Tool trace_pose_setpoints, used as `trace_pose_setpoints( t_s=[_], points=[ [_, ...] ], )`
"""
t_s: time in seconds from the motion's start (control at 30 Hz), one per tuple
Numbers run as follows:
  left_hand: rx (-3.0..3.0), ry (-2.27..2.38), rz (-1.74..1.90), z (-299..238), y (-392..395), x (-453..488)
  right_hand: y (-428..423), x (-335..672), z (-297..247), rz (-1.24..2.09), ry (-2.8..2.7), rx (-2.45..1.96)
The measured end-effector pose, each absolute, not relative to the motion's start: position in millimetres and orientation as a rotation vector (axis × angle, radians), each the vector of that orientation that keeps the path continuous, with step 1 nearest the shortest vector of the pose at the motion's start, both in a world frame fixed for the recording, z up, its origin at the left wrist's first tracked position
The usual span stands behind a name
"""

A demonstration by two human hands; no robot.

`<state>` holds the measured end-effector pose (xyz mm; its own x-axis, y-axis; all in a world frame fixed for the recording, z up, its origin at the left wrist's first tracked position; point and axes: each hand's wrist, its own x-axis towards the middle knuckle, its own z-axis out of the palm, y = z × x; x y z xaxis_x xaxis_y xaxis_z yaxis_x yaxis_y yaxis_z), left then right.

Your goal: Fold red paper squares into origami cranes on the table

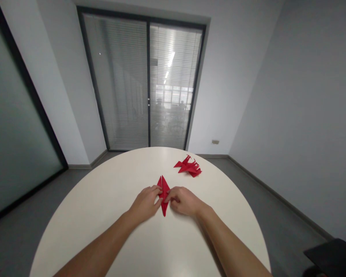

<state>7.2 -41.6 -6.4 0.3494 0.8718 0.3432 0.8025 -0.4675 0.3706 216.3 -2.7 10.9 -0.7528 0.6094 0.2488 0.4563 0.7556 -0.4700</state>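
A red folded paper (164,209), shaped like a narrow diamond with a slit down its upper half, lies on the white table between my hands. My left hand (145,204) touches its left edge, thumb and fingers on the paper. From the right, my right hand (184,201) has its fingers curled and the tips pinching the right edge near the middle. The fingers cover parts of both side corners. Farther back on the right, several red folded paper figures (188,167) with thin pointed ends lie bunched together.
The round white table (103,215) has its curved far edge beyond the paper figures. A dark chair (334,256) stands at the lower right. Behind the table are a glass partition with blinds (121,88) and grey walls.
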Motion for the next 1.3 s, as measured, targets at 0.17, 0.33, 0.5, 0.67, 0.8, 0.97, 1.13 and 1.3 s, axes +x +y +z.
trace_pose_setpoints(
  t_s=[0.17, 0.33, 0.5, 0.67, 0.8, 0.97, 1.13, 1.3],
  points=[
    [2.477, 1.444, 0.725, -8, -41, 0, 3, 222, 6, 0.475, -2.513, -0.754],
    [2.484, 1.379, 0.674, -8, -43, -5, 7, 228, 2, 0.437, -2.5, -0.756],
    [2.48, 1.337, 0.646, -5, -46, -6, 6, 227, 1, 0.441, -2.484, -0.741],
    [2.458, 1.288, 0.694, -3, -47, -5, 3, 225, 1, 0.474, -2.489, -0.731],
    [2.444, 1.253, 0.676, -4, -47, -6, 3, 226, 2, 0.482, -2.486, -0.741],
    [2.446, 1.196, 0.652, -2, -47, -5, 5, 226, 3, 0.476, -2.487, -0.737],
    [2.44, 1.202, 0.674, -2, -48, -5, 5, 226, 1, 0.472, -2.459, -0.79],
    [2.452, 1.184, 0.7, -4, -47, -5, 3, 223, 1, 0.447, -2.429, -0.879]
  ],
)
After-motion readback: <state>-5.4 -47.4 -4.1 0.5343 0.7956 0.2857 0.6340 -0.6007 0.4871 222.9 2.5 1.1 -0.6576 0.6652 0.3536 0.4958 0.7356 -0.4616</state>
